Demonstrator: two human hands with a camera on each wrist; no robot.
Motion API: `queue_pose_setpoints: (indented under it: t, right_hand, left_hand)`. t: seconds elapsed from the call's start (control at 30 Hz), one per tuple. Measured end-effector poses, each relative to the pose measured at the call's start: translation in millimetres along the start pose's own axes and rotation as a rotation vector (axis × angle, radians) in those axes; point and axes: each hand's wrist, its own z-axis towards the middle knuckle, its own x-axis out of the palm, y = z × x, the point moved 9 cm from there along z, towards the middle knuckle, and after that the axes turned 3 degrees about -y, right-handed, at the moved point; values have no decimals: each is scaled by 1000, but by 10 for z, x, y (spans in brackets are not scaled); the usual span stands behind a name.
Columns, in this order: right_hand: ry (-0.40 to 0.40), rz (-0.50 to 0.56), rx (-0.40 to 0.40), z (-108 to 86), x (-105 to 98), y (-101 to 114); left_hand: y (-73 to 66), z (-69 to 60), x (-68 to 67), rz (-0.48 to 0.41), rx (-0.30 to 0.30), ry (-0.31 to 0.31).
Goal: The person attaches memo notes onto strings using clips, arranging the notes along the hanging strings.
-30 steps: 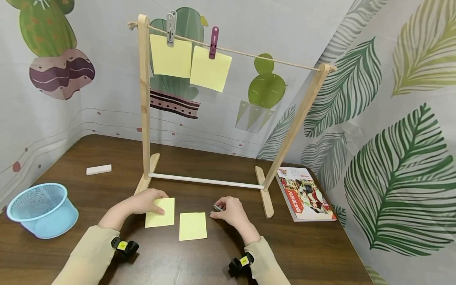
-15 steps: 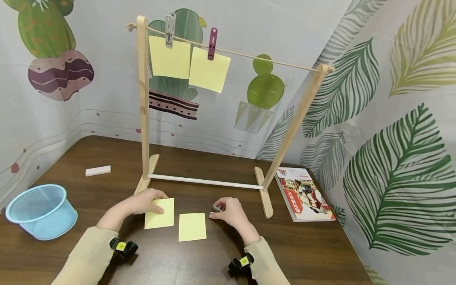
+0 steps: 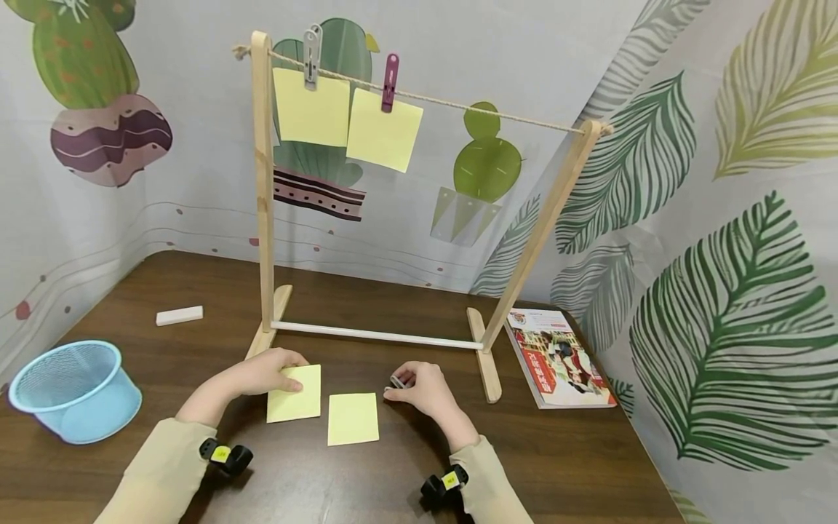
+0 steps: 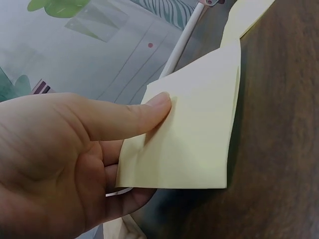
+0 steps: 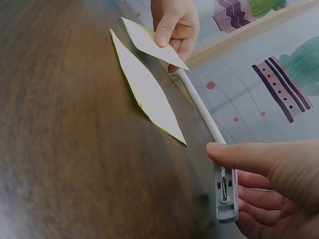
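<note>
My left hand (image 3: 265, 371) pinches a yellow sticky note (image 4: 194, 134) between thumb and fingers, the thumb lying over its face. A second yellow sticky note (image 3: 353, 419) lies on the table between the two hands. My right hand (image 3: 424, 389) holds a grey clothespin (image 5: 225, 196) between thumb and fingers, just right of that note. On the rope (image 3: 484, 109) of a wooden stand hang two more yellow sticky notes, the left note (image 3: 310, 113) under a grey clothespin (image 3: 311, 54) and the right note (image 3: 384, 135) under a purple clothespin (image 3: 390, 81).
The wooden stand (image 3: 264, 182) rises behind the hands, a white bar (image 3: 376, 335) joining its feet. At left are a blue mesh basket (image 3: 92, 415) and a small white block (image 3: 180, 315). A magazine (image 3: 559, 360) lies by the stand's right foot.
Both hands keep nearly the same place and grip. The whole head view has shifted very slightly.
</note>
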Motion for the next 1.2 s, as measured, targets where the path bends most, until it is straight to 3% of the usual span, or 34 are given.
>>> queue_pose_setpoints:
  t: [0.43, 0.73, 1.2]
  right_hand:
    - [-3, 52, -12, 27, -42, 5]
    - [7, 130, -28, 43, -68, -10]
    - [2, 244, -16, 100, -284, -9]
  left_hand:
    - [-46, -14, -70, -4, 6, -29]
    - [-40, 69, -40, -43, 26, -90]
    - [-108, 171, -117, -263, -33, -105]
